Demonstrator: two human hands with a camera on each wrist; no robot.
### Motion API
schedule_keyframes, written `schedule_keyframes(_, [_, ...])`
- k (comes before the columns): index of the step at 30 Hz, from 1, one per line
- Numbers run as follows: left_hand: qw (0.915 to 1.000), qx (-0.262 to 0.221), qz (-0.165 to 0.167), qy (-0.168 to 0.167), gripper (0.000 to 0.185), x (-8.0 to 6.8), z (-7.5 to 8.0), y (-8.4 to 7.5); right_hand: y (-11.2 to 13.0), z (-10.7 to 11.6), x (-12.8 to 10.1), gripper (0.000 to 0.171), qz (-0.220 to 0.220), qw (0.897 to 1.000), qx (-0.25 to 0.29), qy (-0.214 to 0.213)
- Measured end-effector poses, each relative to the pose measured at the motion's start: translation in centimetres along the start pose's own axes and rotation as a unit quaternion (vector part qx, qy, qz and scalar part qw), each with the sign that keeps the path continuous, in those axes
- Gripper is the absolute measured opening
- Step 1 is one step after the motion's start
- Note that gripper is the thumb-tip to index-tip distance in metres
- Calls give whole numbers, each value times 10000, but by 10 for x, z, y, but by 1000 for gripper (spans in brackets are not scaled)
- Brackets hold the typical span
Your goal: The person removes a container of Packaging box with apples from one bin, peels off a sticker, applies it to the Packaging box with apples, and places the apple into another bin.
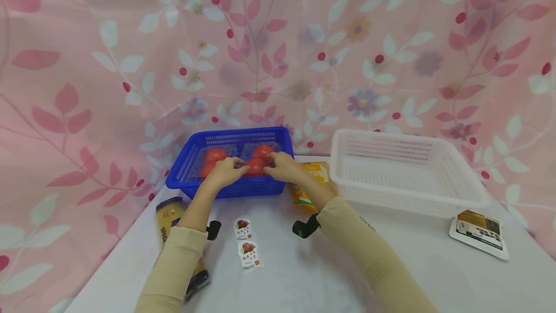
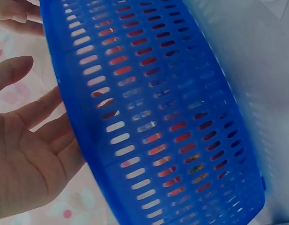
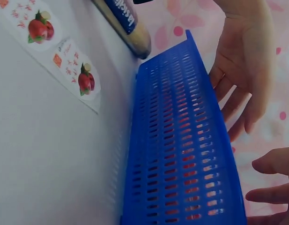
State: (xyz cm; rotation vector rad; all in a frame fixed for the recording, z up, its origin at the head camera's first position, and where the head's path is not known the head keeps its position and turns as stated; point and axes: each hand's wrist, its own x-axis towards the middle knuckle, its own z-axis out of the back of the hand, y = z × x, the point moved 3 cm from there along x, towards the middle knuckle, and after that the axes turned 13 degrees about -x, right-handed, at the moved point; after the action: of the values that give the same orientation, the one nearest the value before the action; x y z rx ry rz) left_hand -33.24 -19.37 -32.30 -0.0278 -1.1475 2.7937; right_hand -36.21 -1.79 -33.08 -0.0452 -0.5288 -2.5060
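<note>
In the head view a blue basket point(image 1: 243, 188) holds several red round fruits point(image 1: 255, 166) in clear plastic packs. My left hand point(image 1: 229, 171) reaches over its front rim, with relaxed fingers spread beside the front right fruit. From the right, my right hand point(image 1: 284, 165) reaches in at the same pack, its fingers beside the fruits. The left wrist view shows the left palm point(image 2: 34, 164) and spread fingers, whose tips go behind the basket rim. Extended right-hand fingers point(image 3: 270, 194) show at the right wrist view's edge; the basket wall hides part of them.
A white basket point(image 1: 408, 202) stands to the right. Between the baskets lies a yellow packet point(image 1: 316, 172). A spaghetti pack point(image 1: 171, 211) lies at left, partly under the left forearm. Fruit-printed stickers point(image 1: 248, 254) lie in front, and a flat white-edged pack point(image 1: 479, 233) at far right.
</note>
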Motion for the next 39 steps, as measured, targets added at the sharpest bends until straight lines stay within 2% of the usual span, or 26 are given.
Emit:
schedule_keyframes(3, [10000,-19,90,-1,47,8,1,6,1,-8,13,52,-316,9994,-144,-17])
schedule_keyframes(9, [9995,55,304,-98,49,20,-5,17,3,-24,33,66,-1061,9941,-87,183])
schedule_keyframes(13, [9987,-28,489,-103,53,27,-11,22,0,-29,40,67,-1323,9911,-31,169])
schedule_keyframes(21, [9990,-132,418,-115,66,53,-29,23,-17,-34,54,70,-1837,9824,331,-22])
schedule_keyframes(24, [9995,0,322,-41,70,62,-35,22,-42,-58,81,77,-1890,9807,460,-214])
schedule_keyframes(28, [9988,109,311,357,77,68,-42,22,-86,-103,126,80,-1569,9861,346,-419])
schedule_keyframes(31, [9978,1,314,582,82,72,-43,24,-74,-91,114,73,-1575,9867,288,-285])
schedule_keyframes(35, [9973,-223,332,611,85,75,-40,27,-33,-53,79,62,-1784,9832,384,109])
schedule_keyframes(39, [9969,-275,391,623,85,76,-36,30,-19,-48,72,63,-1686,9847,108,435])
